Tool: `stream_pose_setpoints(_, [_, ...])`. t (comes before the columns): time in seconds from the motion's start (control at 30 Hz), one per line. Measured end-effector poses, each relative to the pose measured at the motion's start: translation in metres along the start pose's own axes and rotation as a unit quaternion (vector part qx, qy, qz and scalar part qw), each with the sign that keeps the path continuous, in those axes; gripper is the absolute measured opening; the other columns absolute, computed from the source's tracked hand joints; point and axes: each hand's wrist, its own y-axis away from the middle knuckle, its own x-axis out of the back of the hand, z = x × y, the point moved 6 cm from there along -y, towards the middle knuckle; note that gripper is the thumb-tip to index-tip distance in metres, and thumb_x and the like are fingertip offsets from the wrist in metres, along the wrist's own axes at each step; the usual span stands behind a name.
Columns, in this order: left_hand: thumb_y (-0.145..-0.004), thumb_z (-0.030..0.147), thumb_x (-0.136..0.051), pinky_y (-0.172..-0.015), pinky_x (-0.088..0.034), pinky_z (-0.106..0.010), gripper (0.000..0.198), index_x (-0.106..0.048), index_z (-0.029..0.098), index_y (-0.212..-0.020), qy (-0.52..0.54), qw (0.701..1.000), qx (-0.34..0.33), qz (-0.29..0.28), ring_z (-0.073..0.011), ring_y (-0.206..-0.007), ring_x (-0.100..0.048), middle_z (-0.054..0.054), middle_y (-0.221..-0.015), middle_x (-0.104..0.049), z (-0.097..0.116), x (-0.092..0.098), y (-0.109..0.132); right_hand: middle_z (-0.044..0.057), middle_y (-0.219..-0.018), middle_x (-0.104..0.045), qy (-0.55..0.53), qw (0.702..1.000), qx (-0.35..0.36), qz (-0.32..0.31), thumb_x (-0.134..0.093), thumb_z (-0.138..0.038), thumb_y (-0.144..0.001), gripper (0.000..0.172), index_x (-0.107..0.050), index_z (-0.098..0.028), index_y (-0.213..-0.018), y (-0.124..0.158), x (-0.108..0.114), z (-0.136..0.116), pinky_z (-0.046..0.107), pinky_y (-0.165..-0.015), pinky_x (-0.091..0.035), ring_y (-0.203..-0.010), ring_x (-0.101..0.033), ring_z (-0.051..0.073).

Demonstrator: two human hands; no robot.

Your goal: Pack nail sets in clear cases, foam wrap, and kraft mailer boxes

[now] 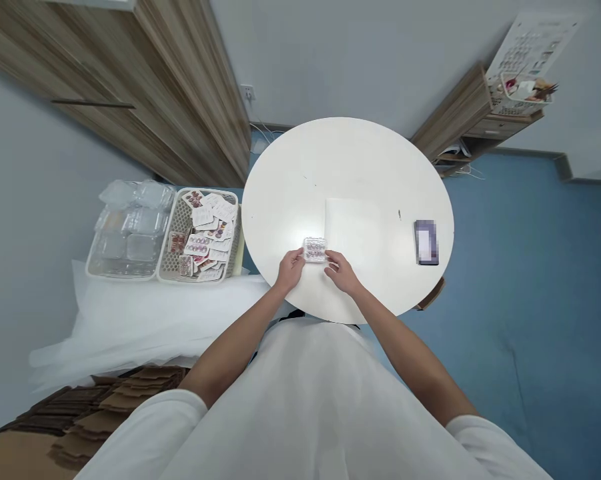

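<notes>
A small clear plastic box (315, 250) is near the front edge of the round white table (285, 180). Two rows of reddish-purple ovals show through it, like the printed cards in a basket on the left. My left hand (290, 269) grips the box's left side with fingers and thumb closed on the edge. On the opposite side, my right hand (341, 272) has curled fingers, with fingertips against the box's right edge. Just behind and to the right, a blank white sheet (357, 223) lies flat on the table.
A phone-like dark object (427, 243) lies near the table's right edge. Left of the table, a white basket (163, 263) holds printed cards; another basket (123, 277) holds clear plastic boxes. Folded cardboard (115, 407) is stacked at lower left. Wooden cabinets (190, 80) stand behind.
</notes>
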Motion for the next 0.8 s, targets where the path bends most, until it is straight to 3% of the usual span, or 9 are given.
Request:
stream_pose_setpoints(0.17, [-0.079,0.02,-0.046,-0.088,-0.043,-0.029,0.035,-0.056,0.019,-0.113,-0.007,0.997,-0.006,-0.082,-0.0149,-0.097,-0.055,-0.005,-0.11,-0.055,0.015,-0.071,0.025,0.007,-0.123,-0.044,0.073,0.997,0.007,0.018,-0.044,-0.018,-0.074,0.047,-0.045,-0.024,-0.12,0.038,0.06,0.038,0.037,-0.094,-0.042,-0.107,-0.049,0.017])
stream_pose_setpoints(0.3, [-0.079,0.02,-0.046,-0.088,-0.042,-0.028,0.036,-0.054,0.02,-0.114,-0.029,0.994,0.02,-0.099,-0.0148,-0.099,-0.055,-0.006,-0.116,-0.052,0.017,-0.103,0.036,0.007,-0.122,-0.046,0.103,0.995,0.006,0.004,-0.043,-0.018,-0.074,0.047,-0.044,-0.024,-0.121,0.054,0.081,0.061,0.038,-0.092,-0.043,-0.104,-0.052,0.018])
stream_pose_setpoints(0.47, [-0.079,0.021,-0.045,-0.086,-0.042,-0.027,0.035,-0.055,0.021,-0.112,-0.076,0.992,0.038,-0.089,-0.0152,-0.096,-0.055,-0.005,-0.112,-0.054,0.015,-0.117,0.045,0.009,-0.121,-0.046,0.124,0.992,0.013,-0.024,-0.042,-0.017,-0.073,0.049,-0.044,-0.021,-0.122,0.06,0.087,0.075,0.037,-0.091,-0.044,-0.104,-0.051,0.019])
stream_pose_setpoints(0.8, [-0.077,0.018,-0.045,-0.084,-0.043,-0.028,0.038,-0.053,0.02,-0.114,-0.124,0.99,0.03,-0.061,-0.0151,-0.093,-0.055,-0.005,-0.103,-0.055,0.01,-0.126,0.05,0.007,-0.126,-0.041,0.142,0.988,0.038,-0.041,-0.04,-0.017,-0.074,0.054,-0.037,-0.024,-0.128,0.06,0.082,0.087,0.038,-0.091,-0.043,-0.111,-0.046,0.019])
